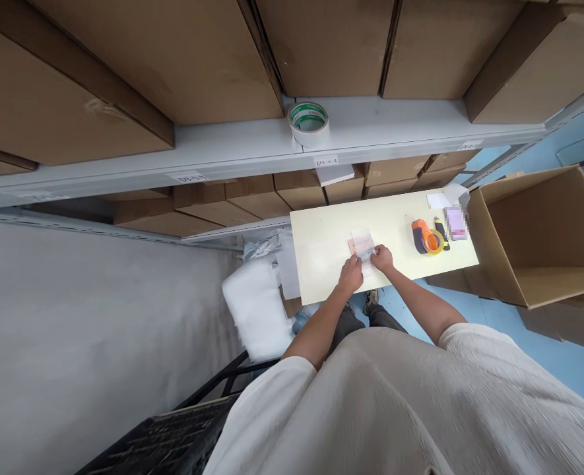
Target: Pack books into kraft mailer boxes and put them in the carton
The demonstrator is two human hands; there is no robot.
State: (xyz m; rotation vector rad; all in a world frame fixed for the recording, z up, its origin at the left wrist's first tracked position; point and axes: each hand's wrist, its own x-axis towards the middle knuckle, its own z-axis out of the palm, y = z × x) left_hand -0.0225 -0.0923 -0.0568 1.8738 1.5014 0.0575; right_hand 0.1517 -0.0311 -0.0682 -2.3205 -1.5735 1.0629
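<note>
A small, see-through plastic bag [362, 239] with something pinkish-orange in or under it lies over the pale yellow table [321, 244]. My left hand [352, 274] is closed on the bag's near left edge, fingers pinched. At the near right edge, my right hand [383, 258] pinches the same bag, a short way from the left hand. What the bag contains is too small to make out. Right of my hands on the table are an orange and dark blue tape dispenser [423, 236], a yellow tape roll [437, 243] and a black-and-yellow cutter [441, 232].
A purple pack [455, 223] and white paper [437, 200] lie at the table's right end. Beyond stands an open cardboard box [499, 244]. White wrapping material [257, 310] is at left. A shelf [381, 125] with boxes and a tape roll [309, 125] spans the back.
</note>
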